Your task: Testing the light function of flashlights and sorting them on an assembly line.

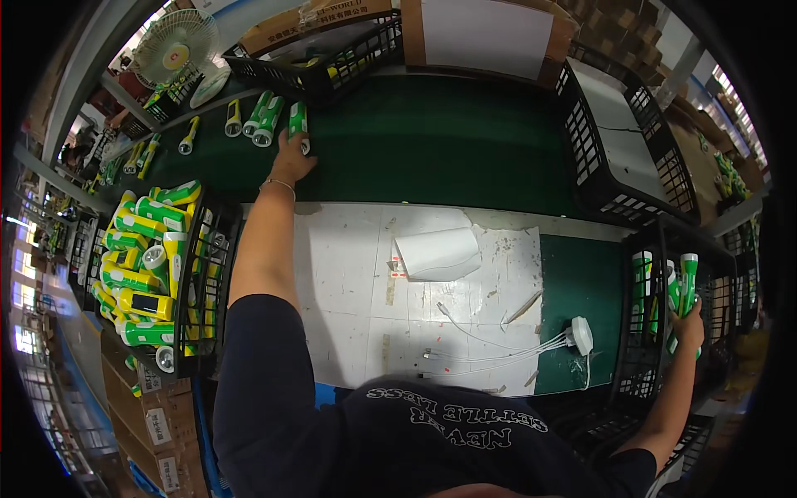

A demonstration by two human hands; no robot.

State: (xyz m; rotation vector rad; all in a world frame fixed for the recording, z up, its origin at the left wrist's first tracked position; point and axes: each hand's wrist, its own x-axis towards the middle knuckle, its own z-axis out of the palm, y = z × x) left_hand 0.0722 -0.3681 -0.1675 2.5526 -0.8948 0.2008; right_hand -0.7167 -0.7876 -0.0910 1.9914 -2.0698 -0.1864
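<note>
While the left hand (290, 158) reaches far forward over the green belt (432, 141), its fingers lie closed over a green-and-white torch (297, 121) lying on that belt. Three similar torches (259, 116) lie just beside it to the left. The right hand (687, 328) grips a second torch (688, 282), upright, inside the black crate (639, 365) at the right, where other torches stand. A left crate (212, 282) holds a pile of green and yellow torches. Between the arms lies a white work mat (365, 282) bearing a curled paper sheet (436, 253) and a white charger (581, 334) with cables.
</note>
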